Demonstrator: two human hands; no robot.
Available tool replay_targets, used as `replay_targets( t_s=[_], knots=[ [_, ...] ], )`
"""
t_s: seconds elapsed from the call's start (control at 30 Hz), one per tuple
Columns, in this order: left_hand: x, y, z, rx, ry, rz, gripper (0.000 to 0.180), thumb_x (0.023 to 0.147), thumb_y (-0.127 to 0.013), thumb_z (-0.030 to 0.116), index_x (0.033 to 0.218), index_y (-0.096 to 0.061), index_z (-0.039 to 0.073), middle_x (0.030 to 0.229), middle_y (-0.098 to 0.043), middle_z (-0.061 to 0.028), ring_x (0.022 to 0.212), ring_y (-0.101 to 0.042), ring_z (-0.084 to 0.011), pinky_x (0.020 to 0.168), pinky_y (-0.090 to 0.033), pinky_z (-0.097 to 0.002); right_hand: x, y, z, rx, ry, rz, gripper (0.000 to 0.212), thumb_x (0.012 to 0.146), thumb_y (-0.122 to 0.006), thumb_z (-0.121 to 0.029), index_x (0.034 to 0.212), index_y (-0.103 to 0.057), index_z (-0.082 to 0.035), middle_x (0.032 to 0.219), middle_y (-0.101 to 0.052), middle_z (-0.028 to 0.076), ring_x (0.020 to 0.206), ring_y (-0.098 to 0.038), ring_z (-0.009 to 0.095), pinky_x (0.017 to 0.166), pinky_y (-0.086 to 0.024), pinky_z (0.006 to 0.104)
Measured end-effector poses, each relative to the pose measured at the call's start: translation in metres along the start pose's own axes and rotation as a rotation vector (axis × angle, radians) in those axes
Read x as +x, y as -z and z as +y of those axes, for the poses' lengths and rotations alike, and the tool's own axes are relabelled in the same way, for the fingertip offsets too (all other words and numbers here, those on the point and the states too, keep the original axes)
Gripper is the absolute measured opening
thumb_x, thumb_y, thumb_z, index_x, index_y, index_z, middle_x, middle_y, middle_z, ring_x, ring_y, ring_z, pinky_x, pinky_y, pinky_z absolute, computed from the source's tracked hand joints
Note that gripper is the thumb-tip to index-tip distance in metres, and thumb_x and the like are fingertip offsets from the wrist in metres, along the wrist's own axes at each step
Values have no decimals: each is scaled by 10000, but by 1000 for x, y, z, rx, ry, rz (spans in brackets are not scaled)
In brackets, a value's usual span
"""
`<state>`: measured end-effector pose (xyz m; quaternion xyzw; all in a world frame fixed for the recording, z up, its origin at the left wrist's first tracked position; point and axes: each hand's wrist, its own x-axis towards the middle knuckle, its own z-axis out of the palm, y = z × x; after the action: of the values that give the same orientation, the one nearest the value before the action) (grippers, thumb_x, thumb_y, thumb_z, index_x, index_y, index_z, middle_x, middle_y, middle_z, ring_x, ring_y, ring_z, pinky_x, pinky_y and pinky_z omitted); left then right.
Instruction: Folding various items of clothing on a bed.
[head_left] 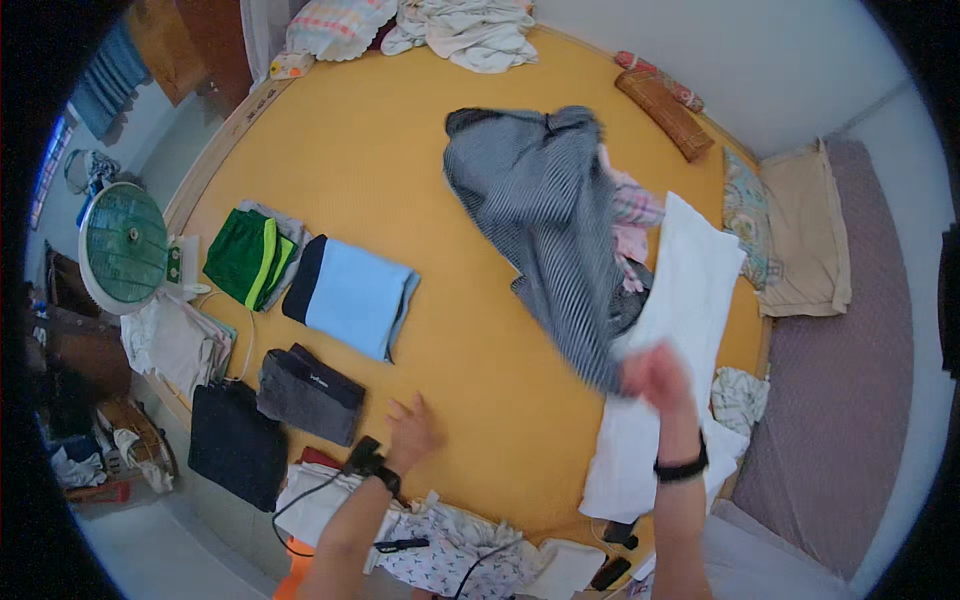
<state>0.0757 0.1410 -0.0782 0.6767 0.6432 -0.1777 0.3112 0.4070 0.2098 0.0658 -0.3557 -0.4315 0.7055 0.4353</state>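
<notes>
A dark grey and white striped garment (555, 210) lies spread and rumpled across the yellow mat (480, 400). Its near right end reaches my right hand (655, 378), which is smeared by motion but looks closed on the cloth. Pink and plaid clothes (632, 215) show from under its right side. A long white cloth (690, 270) lies beside it, passing beneath my right forearm. My left hand (413, 435) is open over the mat, fingers apart, with nothing in it. Close to its left is a folded dark grey garment (310, 393).
Folded light blue (355, 298), green (245, 255) and black (238, 445) clothes lie at left, near a standing fan (125, 248). Patterned cloth (450, 545) lies at the near edge. Pillows (805, 235) stand at right. A brown roll (665, 112) and white bedding (465, 30) lie at the back.
</notes>
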Motion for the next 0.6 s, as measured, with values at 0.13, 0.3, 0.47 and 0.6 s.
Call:
replay_targets(
  t_s=[0.13, 0.3, 0.47, 0.6],
  knots=[
    [55, -60, -93, -854, 55, 463, 458, 792, -562, 214, 1140, -453, -63, 1028, -569, -215, 1026, -526, -265, 887, -388, -356, -151, 7, 142, -1344, -598, -250, 298, 759, -602, -337, 828, -648, -51, 726, -631, 105, 618, -588, 200, 615, -469, 325],
    [44, 21, -51, -1235, 162, 456, 500, 778, -602, 263, 1127, -468, -69, 1107, -531, -210, 1018, -527, -263, 854, -403, -318, -176, 3, 160, -1051, -511, 143, 323, 770, -604, -240, 1027, -590, -45, 872, -635, 120, 726, -616, 201, 690, -487, 303],
    [63, 17, -27, -889, 66, 622, 575, 736, -657, 328, 1119, -470, -58, 1092, -536, -198, 1003, -529, -275, 855, -400, -324, -80, -43, 158, -748, -338, 274, 362, 762, -620, -88, 1110, -532, -39, 910, -619, 130, 765, -609, 162, 697, -490, 284],
    [62, 23, -8, -1117, 193, 373, 537, 725, -677, 336, 1076, -482, -21, 988, -555, -136, 903, -535, -267, 806, -425, -364, -41, -78, 193, -681, -381, 97, 489, 760, -622, -89, 1212, -438, -63, 1038, -569, 144, 902, -576, 201, 741, -485, 302]
  ],
)
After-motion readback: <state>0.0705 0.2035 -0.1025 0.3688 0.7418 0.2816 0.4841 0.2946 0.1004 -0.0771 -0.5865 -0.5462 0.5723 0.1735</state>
